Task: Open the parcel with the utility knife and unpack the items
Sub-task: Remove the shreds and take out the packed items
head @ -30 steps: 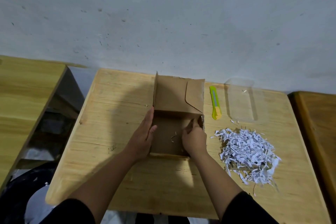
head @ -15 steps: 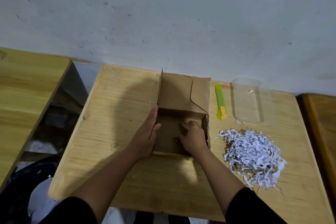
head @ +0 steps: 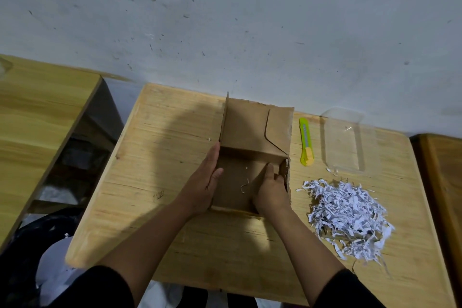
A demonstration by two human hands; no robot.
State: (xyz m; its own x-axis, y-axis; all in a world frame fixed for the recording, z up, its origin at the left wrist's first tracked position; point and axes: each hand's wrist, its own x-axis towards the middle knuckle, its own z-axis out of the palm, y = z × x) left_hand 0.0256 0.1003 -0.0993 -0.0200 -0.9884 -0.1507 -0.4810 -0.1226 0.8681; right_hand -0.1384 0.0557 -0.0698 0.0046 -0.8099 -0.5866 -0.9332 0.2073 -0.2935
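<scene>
At frame centre, the open cardboard box [head: 252, 157]: left hand [head: 203, 182] flat against its outer wall, fingers extended; right hand [head: 271, 189] curled inside, grip contents indiscernible.

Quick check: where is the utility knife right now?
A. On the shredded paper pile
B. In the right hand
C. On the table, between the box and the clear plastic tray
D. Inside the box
C: the utility knife lies flat on the table, right of the box and left of the clear plastic tray, untouched by either hand.
</scene>
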